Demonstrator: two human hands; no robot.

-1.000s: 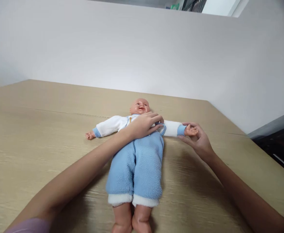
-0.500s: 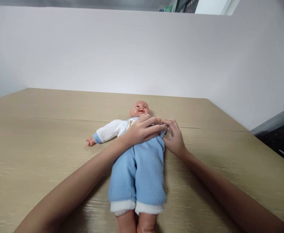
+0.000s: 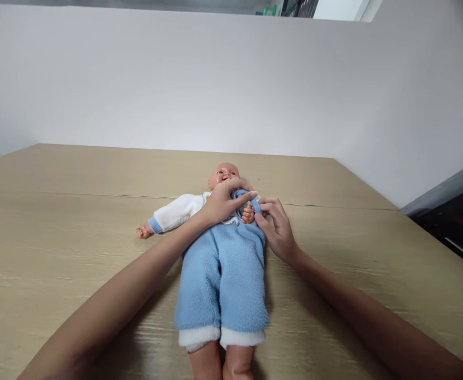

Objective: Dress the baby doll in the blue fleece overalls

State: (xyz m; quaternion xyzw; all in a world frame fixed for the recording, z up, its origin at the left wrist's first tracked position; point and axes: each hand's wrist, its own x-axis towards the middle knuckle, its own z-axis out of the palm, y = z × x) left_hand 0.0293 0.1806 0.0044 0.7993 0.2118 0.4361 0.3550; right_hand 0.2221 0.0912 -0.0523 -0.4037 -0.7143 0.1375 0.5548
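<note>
A baby doll (image 3: 220, 274) in light-blue fleece overalls and a white long-sleeved top lies on its back on the wooden table (image 3: 57, 237), head away from me. My left hand (image 3: 224, 202) is closed on the blue overall strap at the doll's chest, just below its chin. My right hand (image 3: 277, 227) pinches the doll's folded-in arm (image 3: 249, 214) beside that strap. The doll's other arm (image 3: 164, 217) stretches out to the left, its small hand bare.
A white wall (image 3: 176, 84) rises right behind the table's far edge. The table's right edge runs diagonally, with a dark floor or furniture (image 3: 456, 221) beyond it. The doll's bare legs (image 3: 219, 364) reach the bottom of the view.
My right hand brought the doll's outstretched arm in from the right and folded it onto the chest. My left hand rose from the chest and gripped the strap.
</note>
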